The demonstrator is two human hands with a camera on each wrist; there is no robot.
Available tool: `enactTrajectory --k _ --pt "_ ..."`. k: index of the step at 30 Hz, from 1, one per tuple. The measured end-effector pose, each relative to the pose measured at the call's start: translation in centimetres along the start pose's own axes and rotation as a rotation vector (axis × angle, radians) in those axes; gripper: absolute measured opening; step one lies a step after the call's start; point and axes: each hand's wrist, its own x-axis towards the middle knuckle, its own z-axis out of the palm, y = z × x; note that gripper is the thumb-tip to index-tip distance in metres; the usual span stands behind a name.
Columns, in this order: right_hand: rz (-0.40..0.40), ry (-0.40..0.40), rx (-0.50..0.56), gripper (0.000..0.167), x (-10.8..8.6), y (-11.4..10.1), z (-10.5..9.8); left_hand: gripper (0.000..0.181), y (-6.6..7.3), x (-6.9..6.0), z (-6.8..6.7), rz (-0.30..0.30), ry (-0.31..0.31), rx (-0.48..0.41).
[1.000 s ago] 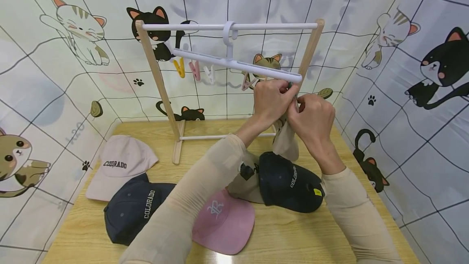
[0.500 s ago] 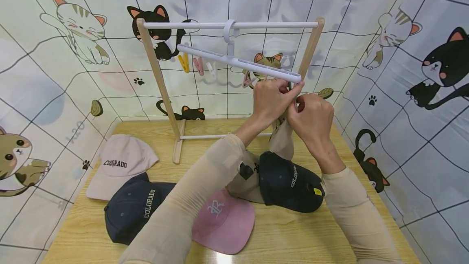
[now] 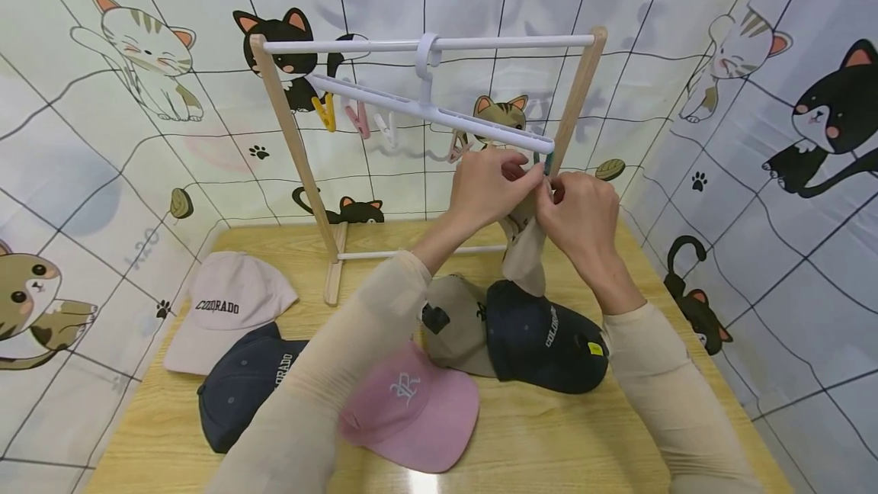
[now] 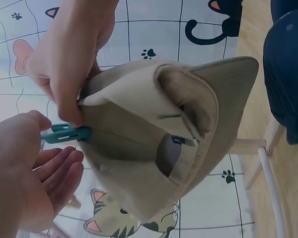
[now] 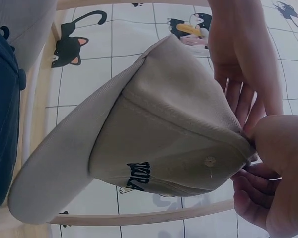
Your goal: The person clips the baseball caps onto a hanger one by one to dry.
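A beige baseball cap (image 4: 124, 129) hangs beneath the right end of a white clip hanger (image 3: 473, 124). Its crown meets a teal clip (image 4: 67, 134). My right hand (image 3: 579, 212) pinches the crown fabric beside that clip. My left hand (image 3: 490, 185) is at the clip's handle end. In the left wrist view its thumb and fingers are spread apart around the handle, not squeezing it. Dark letters show on the cap's front in the right wrist view, with the crown hanging sideways there. How far the clip bites the fabric is partly hidden by the right hand.
The hanger hooks over the white bar (image 3: 514, 43) of a wooden rack. Yellow (image 3: 325, 111), pink and white clips dangle from it. On the table (image 3: 549, 433) lie a pale pink cap (image 3: 229, 299), a navy cap (image 3: 240, 383), a pink cap (image 3: 418, 410), a grey-beige cap (image 3: 456, 322) and another navy cap (image 3: 549, 338).
My left hand has drawn slightly leftward from the clip and its fingers have loosened, leaving more teal in sight. The hanger has swung a little. My right hand keeps pinching the cap.
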Motion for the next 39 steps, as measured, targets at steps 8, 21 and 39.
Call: enactTrajectory --k 8,21,39 --pt "0.023 -0.035 0.025 0.036 0.2 0.5 0.4 0.033 -1.1 -1.1 -1.6 -0.025 -0.034 -0.061" --pt "0.027 -0.067 0.056 0.037 0.7 1.0 1.5 0.041 -3.1 -4.1 -4.1 -0.053 -0.02 -0.121" --pt "0.074 -0.137 0.074 0.033 1.5 2.1 2.7 0.052 -4.5 -9.0 -6.3 -0.141 -0.184 -0.101"
